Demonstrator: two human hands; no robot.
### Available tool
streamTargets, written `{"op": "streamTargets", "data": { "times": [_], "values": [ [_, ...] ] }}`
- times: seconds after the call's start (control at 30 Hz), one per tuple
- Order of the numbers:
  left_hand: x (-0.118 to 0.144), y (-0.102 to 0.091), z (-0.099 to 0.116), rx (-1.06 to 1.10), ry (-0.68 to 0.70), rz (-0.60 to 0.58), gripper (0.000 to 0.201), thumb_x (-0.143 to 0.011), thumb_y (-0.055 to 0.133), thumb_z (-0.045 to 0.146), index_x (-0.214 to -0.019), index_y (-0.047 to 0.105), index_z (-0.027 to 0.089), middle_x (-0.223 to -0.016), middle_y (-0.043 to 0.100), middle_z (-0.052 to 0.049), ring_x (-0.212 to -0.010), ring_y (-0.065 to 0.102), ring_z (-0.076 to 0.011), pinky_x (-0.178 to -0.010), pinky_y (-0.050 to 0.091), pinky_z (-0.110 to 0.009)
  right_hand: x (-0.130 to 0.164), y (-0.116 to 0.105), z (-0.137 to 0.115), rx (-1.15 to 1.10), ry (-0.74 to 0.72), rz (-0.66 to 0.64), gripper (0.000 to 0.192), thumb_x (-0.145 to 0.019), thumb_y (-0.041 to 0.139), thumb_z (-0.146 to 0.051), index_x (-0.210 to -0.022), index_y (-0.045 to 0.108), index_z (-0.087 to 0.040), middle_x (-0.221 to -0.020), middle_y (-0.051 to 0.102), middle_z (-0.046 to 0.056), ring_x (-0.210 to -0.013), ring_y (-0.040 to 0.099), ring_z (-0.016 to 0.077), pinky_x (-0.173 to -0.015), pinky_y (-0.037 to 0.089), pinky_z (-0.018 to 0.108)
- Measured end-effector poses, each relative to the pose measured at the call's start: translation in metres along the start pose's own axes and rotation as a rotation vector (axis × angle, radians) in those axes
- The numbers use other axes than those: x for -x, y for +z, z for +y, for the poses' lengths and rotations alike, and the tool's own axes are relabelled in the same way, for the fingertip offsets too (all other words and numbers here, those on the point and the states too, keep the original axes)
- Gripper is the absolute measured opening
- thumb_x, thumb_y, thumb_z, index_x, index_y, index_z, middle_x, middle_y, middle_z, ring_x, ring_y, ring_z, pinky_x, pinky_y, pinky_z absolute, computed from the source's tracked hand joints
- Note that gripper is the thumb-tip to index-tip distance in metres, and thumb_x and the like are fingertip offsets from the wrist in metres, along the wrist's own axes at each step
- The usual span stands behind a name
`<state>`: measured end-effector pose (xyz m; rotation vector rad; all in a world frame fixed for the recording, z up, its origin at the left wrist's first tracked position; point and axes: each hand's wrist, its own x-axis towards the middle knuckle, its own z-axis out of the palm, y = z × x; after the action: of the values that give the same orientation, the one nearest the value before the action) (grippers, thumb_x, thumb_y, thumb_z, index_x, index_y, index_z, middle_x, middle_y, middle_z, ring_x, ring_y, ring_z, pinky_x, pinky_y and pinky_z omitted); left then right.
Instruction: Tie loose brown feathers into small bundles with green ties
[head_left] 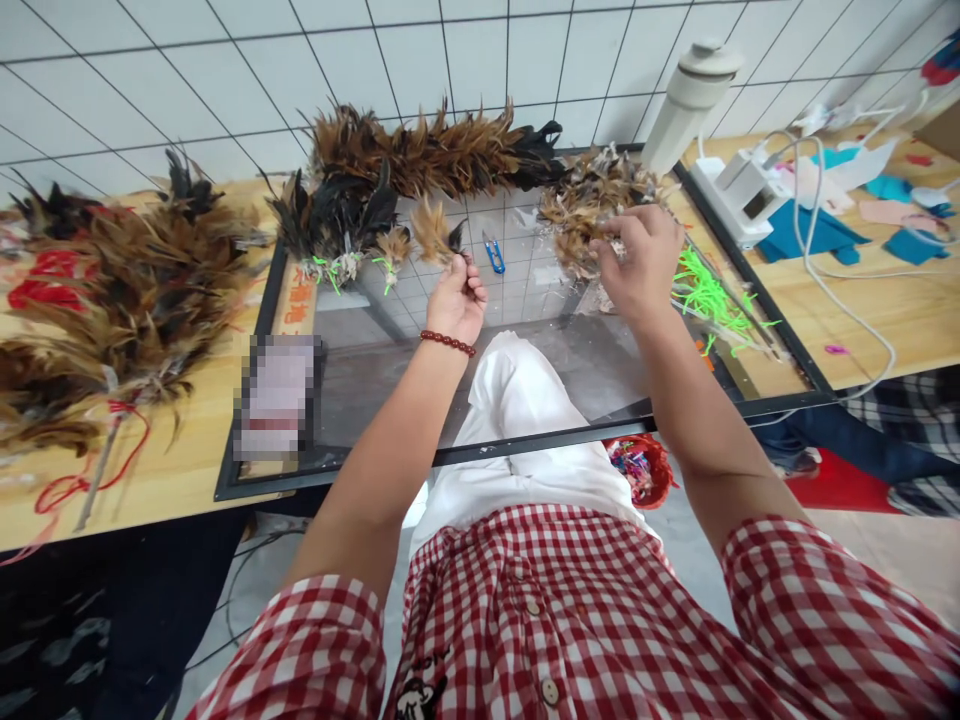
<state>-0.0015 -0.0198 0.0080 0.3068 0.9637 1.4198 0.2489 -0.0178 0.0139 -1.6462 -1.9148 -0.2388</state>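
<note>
Feathers (437,232) pinched in left hand (457,300); right hand (637,265) fingers grip feather pile (577,205) near scissors (493,252).

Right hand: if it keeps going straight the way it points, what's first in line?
Right hand already reaches into the loose heap of brown-and-white feathers on the black-framed glass panel. That heap comes first; the white tiled wall likely lies beyond, though depth is unclear.

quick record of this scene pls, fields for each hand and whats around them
left hand: left hand pinches a small bunch of brown feathers
right hand: right hand reaches into a loose feather pile
surface: glass panel on a wooden table
between hands: blue snips
right of pile: green ties
far edge: finished feather bundles
</note>
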Motion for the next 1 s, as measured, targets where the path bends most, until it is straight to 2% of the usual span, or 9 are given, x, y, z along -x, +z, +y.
{"op": "streamTargets", "data": {
  "times": [0.17,0.37,0.5,0.6,0.7,0.77,0.87,0.93,1.0],
  "values": [
    [0.001,-0.001,-0.007,-0.015,0.051,0.015,0.030,-0.085,0.085,0.040,-0.078,0.064,0.021,-0.061,0.058,0.006,-0.051,0.052,-0.0031,-0.052,0.042,-0.016,-0.004,0.005,0.027,0.041,0.099,0.032,0.031,-0.105,0.051,-0.044,-0.113,0.073,-0.023,-0.125,0.068,0.017,-0.120,0.053,0.0367,-0.102,0.038,0.057],
    [0.004,0.000,-0.021,-0.075,0.103,0.058,0.026,-0.089,0.081,0.026,-0.075,0.061,0.017,-0.057,0.059,0.008,-0.048,0.049,-0.0017,-0.051,0.038,-0.015,-0.006,0.029,0.011,0.143,0.023,-0.185,0.031,-0.092,0.061,-0.039,-0.105,0.079,-0.018,-0.115,0.070,0.019,-0.117,0.055,0.0417,-0.099,0.040,0.062],
    [0.003,0.001,-0.024,-0.125,0.134,0.049,0.029,-0.086,0.083,0.028,-0.072,0.060,0.017,-0.056,0.059,0.008,-0.046,0.049,-0.0022,-0.051,0.038,-0.016,-0.017,0.029,0.009,0.197,0.056,-0.259,0.029,-0.090,0.060,-0.034,-0.097,0.080,-0.014,-0.116,0.071,0.022,-0.119,0.057,0.0425,-0.100,0.041,0.062],
    [0.002,0.001,-0.024,-0.132,0.138,0.060,0.030,-0.085,0.084,0.030,-0.073,0.060,0.017,-0.055,0.058,0.008,-0.045,0.048,-0.0020,-0.050,0.037,-0.016,-0.029,0.019,0.021,0.016,0.218,-0.249,0.029,-0.093,0.059,-0.037,-0.084,0.076,-0.016,-0.094,0.072,0.014,-0.099,0.064,0.0333,-0.089,0.048,0.049],
    [0.001,0.001,-0.022,-0.108,0.119,0.065,0.029,-0.086,0.084,0.029,-0.073,0.060,0.017,-0.055,0.057,0.008,-0.046,0.048,-0.0017,-0.050,0.037,-0.015,-0.037,0.014,0.036,-0.294,0.390,-0.304,0.026,-0.089,0.066,-0.042,-0.083,0.073,-0.018,-0.069,0.063,0.005,-0.072,0.061,0.0239,-0.073,0.049,0.040],
    [0.000,0.001,-0.022,-0.087,0.110,0.061,0.028,-0.087,0.083,0.027,-0.074,0.060,0.017,-0.056,0.058,0.008,-0.047,0.049,-0.0015,-0.051,0.037,-0.015,-0.040,0.011,0.045,-0.369,0.412,-0.263,0.026,-0.085,0.073,-0.040,-0.098,0.075,-0.018,-0.076,0.069,0.005,-0.072,0.062,0.0233,-0.075,0.052,0.041],
    [-0.001,-0.001,-0.024,-0.084,0.121,0.057,0.025,-0.090,0.079,0.024,-0.074,0.061,0.017,-0.056,0.059,0.008,-0.047,0.050,-0.0012,-0.052,0.038,-0.014,-0.042,0.001,0.049,-0.247,0.332,-0.098,0.038,-0.082,0.076,-0.036,-0.115,0.075,-0.017,-0.105,0.077,0.013,-0.090,0.069,0.0275,-0.091,0.055,0.047],
    [-0.001,-0.001,-0.026,-0.097,0.131,0.058,0.025,-0.093,0.074,0.021,-0.073,0.061,0.016,-0.056,0.059,0.008,-0.046,0.049,-0.0014,-0.052,0.038,-0.015,-0.040,-0.009,0.043,-0.145,0.280,-0.086,0.029,-0.086,0.072,-0.034,-0.109,0.078,-0.017,-0.109,0.077,0.014,-0.096,0.071,0.0300,-0.095,0.054,0.048],
    [0.000,-0.001,-0.027,-0.114,0.139,0.056,0.025,-0.094,0.072,0.019,-0.072,0.061,0.016,-0.056,0.060,0.007,-0.046,0.049,-0.0019,-0.052,0.038,-0.015,-0.036,-0.018,0.031,-0.081,0.249,-0.169,0.023,-0.088,0.068,-0.033,-0.100,0.081,-0.019,-0.099,0.079,0.013,-0.093,0.072,0.0307,-0.089,0.054,0.045]
  ]
}}
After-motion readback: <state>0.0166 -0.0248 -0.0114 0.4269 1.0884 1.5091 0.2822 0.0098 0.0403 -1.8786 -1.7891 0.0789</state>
